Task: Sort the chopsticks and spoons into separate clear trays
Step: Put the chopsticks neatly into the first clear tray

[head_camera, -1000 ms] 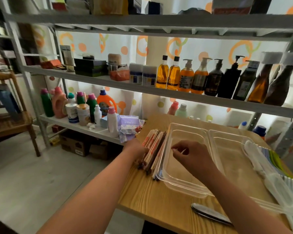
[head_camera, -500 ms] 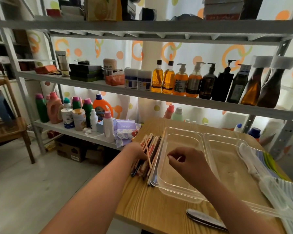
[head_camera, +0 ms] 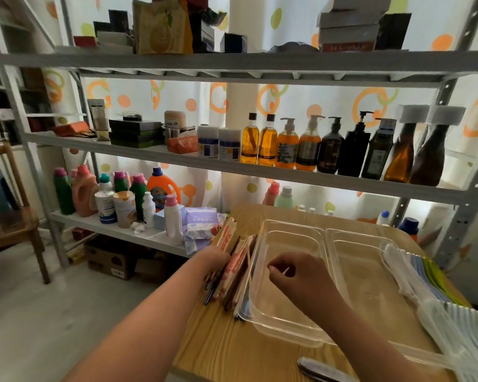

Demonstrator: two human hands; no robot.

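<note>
A bundle of chopsticks [head_camera: 236, 267], some in red-and-white paper sleeves, lies on the wooden table [head_camera: 221, 343] against the left side of the left clear tray [head_camera: 280, 318]. My left hand [head_camera: 214, 261] grips the bundle from the left. My right hand [head_camera: 295, 274] hovers over the left tray and pinches a thin wooden stick, likely a chopstick [head_camera: 285, 270]. The right clear tray [head_camera: 364, 271] sits beside the left one. White, blue and green plastic spoons [head_camera: 422, 279] lie in a row to its right.
A grey metal shelf [head_camera: 259, 166] with bottles stands right behind the table. A metal utensil [head_camera: 319, 372] lies at the table's front edge. More pale plastic cutlery [head_camera: 464, 337] is at the right front. A wooden chair [head_camera: 17, 224] stands at the left.
My left hand has tilted the chopstick bundle up on its edge against the tray. My right hand has drawn a thin stick out and moved a little right over the left tray.
</note>
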